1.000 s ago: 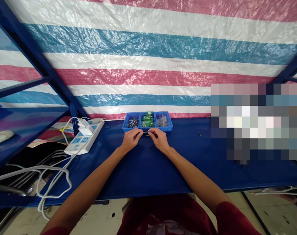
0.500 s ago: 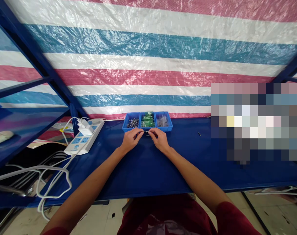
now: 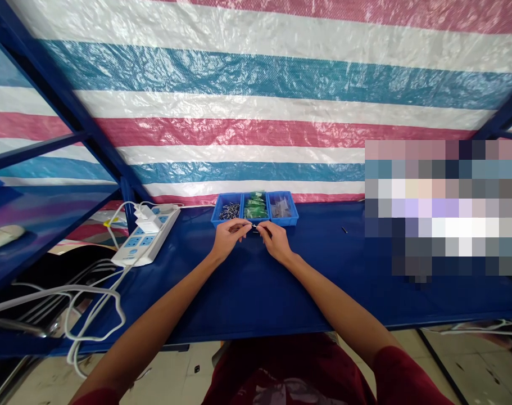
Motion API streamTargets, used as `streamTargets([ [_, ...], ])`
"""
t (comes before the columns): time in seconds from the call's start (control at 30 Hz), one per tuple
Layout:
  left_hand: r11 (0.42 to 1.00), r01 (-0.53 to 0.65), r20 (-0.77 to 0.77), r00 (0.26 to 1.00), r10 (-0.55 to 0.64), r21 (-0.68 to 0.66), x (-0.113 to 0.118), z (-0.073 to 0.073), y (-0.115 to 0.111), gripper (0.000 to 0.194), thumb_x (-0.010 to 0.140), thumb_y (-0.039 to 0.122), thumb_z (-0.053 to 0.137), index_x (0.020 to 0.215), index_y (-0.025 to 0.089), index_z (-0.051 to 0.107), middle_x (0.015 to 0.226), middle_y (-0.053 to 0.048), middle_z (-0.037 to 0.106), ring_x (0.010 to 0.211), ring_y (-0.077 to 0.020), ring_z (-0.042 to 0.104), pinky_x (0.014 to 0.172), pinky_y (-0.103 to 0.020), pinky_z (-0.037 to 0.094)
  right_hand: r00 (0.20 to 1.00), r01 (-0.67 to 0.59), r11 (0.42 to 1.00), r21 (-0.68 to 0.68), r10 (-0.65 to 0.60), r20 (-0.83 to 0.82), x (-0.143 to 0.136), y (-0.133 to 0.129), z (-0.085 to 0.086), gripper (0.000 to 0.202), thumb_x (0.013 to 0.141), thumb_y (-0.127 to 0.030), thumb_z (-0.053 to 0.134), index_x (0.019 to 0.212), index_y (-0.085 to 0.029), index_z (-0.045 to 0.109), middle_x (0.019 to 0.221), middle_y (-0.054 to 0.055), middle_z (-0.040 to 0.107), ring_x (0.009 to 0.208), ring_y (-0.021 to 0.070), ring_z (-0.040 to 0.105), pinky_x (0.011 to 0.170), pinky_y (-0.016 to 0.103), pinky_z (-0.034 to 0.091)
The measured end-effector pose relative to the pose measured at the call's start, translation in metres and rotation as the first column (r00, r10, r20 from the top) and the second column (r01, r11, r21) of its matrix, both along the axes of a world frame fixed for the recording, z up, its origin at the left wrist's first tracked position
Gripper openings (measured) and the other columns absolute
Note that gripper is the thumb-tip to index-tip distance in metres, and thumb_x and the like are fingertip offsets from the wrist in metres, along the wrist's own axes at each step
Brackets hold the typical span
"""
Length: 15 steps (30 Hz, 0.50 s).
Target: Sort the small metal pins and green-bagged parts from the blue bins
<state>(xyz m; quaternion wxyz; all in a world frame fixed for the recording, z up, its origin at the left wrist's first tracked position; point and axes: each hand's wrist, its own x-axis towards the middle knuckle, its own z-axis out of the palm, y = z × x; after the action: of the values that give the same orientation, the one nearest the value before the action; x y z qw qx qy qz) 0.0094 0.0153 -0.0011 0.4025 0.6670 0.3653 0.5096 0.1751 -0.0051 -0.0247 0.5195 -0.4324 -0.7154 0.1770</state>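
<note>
Blue bench (image 3: 256, 292): left hand (image 3: 227, 239) and right hand (image 3: 273, 241) pinch a tiny metal part (image 3: 253, 226), tray (image 3: 256, 216) at twelve o'clock; fitting seems underway, needing fine alignment.

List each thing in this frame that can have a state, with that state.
Left hand: fingertips pinched on a small metal part.
Right hand: fingertips pinched on the same part's other end.
Blue tray: open, three compartments, all holding small pieces.
Power strip: lying flat, a white plug in it.
Loose small piece: lying alone on the table.
</note>
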Motion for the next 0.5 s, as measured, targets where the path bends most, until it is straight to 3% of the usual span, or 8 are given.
streamTargets([
  [0.17, 1.0, 0.008, 0.042, 0.999, -0.007, -0.018, 0.0024, 0.0003, -0.0009, 0.025, 0.078, 0.038, 0.069, 0.08, 0.014, 0.066, 0.065, -0.002, 0.063, 0.051, -0.0106, 0.054, 0.044, -0.021, 0.043, 0.999, 0.017, 1.0, 0.016, -0.017, 0.039, -0.0004, 0.0, -0.0011, 0.036, 0.096, -0.042, 0.039, 0.082, -0.019, 0.064, 0.069, 0.003, 0.063, 0.065, 0.0155, 0.06, 0.065, 0.026, 0.045],
  [0.3, 1.0, 0.019, 0.035, 0.999, -0.018, -0.023, 0.0001, -0.0016, -0.0015, 0.026, 0.085, 0.041, 0.06, 0.087, 0.015, 0.058, 0.077, -0.004, 0.067, 0.044, -0.0073, 0.049, 0.039, -0.019, 0.037, 0.996, 0.082, 0.996, -0.019, -0.081, 0.049, 0.001, 0.0, -0.0011, 0.038, 0.096, -0.041, 0.036, 0.087, -0.019, 0.066, 0.065, 0.002, 0.063, 0.061, 0.0156, 0.059, 0.062, 0.026, 0.044],
  [0.4, 0.999, -0.002, -0.106, 0.994, 0.005, 0.036, -0.0022, -0.0029, -0.0014, 0.026, 0.089, 0.04, 0.054, 0.095, 0.016, 0.059, 0.074, -0.002, 0.065, 0.046, -0.0075, 0.048, 0.043, -0.019, 0.037, 0.99, 0.14, 0.99, -0.024, -0.139, 0.022, 0.0023, 0.0, -0.0005, 0.039, 0.096, -0.041, 0.036, 0.088, -0.018, 0.067, 0.063, 0.002, 0.063, 0.058, 0.0157, 0.058, 0.059, 0.025, 0.042],
  [0.5, 0.979, -0.024, -0.31, 0.947, 0.087, 0.202, -0.0039, -0.0024, 0.0, 0.028, 0.092, 0.036, 0.048, 0.101, 0.016, 0.065, 0.077, -0.003, 0.064, 0.062, -0.013, 0.057, 0.058, -0.023, 0.044, 0.98, 0.197, 0.98, -0.024, -0.197, -0.011, 0.0029, -0.0001, 0.0004, 0.039, 0.096, -0.04, 0.036, 0.086, -0.017, 0.066, 0.062, 0.003, 0.062, 0.055, 0.0155, 0.057, 0.057, 0.026, 0.041],
])
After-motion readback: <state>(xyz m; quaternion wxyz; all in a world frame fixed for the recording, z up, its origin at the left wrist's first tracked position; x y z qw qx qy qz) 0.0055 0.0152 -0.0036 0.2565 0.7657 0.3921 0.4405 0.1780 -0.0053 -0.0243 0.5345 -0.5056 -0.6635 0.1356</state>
